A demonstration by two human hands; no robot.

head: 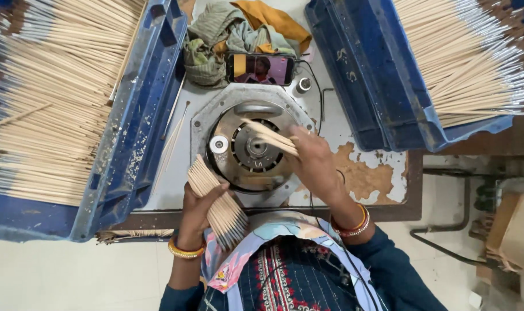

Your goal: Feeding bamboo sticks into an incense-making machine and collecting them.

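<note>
My left hand (197,203) clamped a fanned bundle of thin bamboo sticks (219,201); my right hand (314,161) pinched a few sticks (272,137) over the round metal machine head (250,148). Light, brittle, best held mid-length.

The desk (383,198) is a worn metal top, pale paint flaking off to brown patches on its right side. A round metal machine plate (250,147) is set at its middle. Behind that lie a phone (260,69) on its side, a heap of crumpled cloths (227,34) and a small cap (303,85). A blue tray (138,132) full of thin sticks rests on the left, another blue tray (366,75) on the right. A few loose sticks (172,144) lie beside the left tray.
</note>
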